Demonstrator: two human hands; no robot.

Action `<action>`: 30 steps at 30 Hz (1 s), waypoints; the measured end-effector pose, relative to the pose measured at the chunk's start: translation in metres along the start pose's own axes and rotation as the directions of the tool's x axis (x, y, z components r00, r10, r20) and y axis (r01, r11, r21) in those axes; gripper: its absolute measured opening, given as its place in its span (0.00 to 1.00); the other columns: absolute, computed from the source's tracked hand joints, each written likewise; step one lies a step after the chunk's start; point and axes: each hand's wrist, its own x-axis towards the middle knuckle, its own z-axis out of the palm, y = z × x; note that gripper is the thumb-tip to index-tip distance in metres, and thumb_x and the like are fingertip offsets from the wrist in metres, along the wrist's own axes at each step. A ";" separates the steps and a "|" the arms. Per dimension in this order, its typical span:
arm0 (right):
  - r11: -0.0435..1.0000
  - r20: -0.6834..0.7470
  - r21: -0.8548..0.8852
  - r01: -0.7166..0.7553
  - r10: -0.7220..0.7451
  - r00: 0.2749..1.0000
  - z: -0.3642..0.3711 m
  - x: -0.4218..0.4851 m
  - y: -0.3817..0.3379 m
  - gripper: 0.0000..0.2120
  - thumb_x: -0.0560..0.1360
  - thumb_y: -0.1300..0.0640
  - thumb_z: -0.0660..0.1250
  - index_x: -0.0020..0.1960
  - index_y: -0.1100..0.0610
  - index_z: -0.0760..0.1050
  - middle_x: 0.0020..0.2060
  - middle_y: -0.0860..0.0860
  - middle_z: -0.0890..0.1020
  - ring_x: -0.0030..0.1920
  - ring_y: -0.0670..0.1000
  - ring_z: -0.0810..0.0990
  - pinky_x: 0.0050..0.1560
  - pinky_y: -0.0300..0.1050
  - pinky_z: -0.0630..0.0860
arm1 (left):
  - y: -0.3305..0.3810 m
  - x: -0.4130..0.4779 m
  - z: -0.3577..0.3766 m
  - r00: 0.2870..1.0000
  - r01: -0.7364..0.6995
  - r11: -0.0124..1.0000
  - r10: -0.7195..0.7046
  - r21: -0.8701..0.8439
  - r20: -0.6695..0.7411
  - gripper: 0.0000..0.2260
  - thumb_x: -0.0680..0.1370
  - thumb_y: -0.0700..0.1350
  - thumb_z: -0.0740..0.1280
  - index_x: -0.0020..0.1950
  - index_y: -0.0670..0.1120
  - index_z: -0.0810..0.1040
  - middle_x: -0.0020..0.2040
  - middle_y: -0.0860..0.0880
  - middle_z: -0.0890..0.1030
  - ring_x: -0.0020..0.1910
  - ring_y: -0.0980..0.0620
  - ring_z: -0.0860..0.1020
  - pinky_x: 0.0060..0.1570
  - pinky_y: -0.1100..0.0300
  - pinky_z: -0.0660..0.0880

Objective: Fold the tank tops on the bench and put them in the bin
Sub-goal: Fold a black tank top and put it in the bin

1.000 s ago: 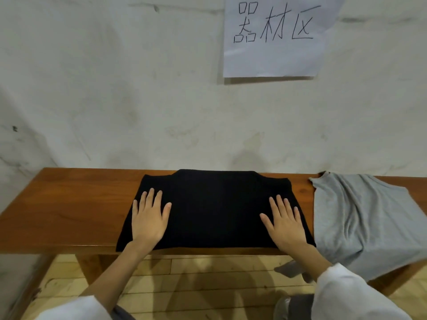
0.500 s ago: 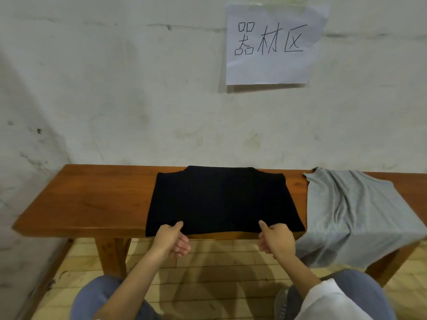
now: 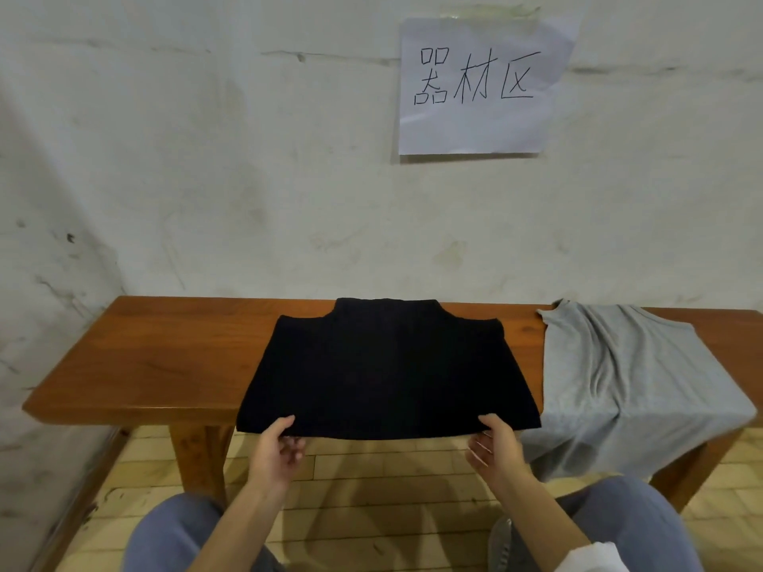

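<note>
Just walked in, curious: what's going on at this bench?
A person is folding tank tops. Left hand and right hand each pinch the near edge of the black tank top lying flat on the wooden bench. A grey tank top lies rumpled to its right, draping over the front edge. No bin is in view.

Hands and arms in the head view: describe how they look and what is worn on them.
Two bare hands, the left hand and the right hand, with no gloves; no ring or watch shows. The left forearm is uncovered down to the frame's edge. A white fabric sleeve covers the right forearm near the bottom edge.
</note>
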 end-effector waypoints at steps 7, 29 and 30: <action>0.903 0.170 0.400 -0.153 0.091 0.981 0.004 -0.006 -0.019 0.07 0.76 0.58 0.65 0.41 0.58 0.71 0.28 0.50 0.75 0.33 0.47 0.73 0.40 0.42 0.72 | 0.019 -0.007 -0.006 0.995 0.046 0.974 -0.026 -0.223 0.095 0.14 0.78 0.42 0.64 0.62 0.44 0.69 0.45 0.44 0.77 0.37 0.52 0.80 0.29 0.64 0.77; 0.720 -0.286 0.052 0.692 -0.654 0.701 0.037 -0.120 -0.070 0.15 0.80 0.51 0.58 0.36 0.55 0.67 0.29 0.49 0.74 0.29 0.47 0.74 0.36 0.41 0.72 | 0.087 -0.120 0.049 0.868 -0.482 0.816 0.495 -0.318 -0.045 0.06 0.78 0.40 0.64 0.52 0.41 0.70 0.29 0.47 0.75 0.25 0.52 0.74 0.25 0.61 0.71; 0.721 -0.280 0.049 0.691 -0.654 0.703 0.036 -0.119 -0.070 0.15 0.80 0.51 0.58 0.36 0.55 0.67 0.30 0.50 0.74 0.29 0.46 0.75 0.36 0.41 0.73 | 0.086 -0.119 0.050 0.870 -0.478 0.821 0.492 -0.311 -0.039 0.06 0.78 0.40 0.64 0.52 0.40 0.70 0.30 0.47 0.75 0.26 0.52 0.75 0.25 0.62 0.71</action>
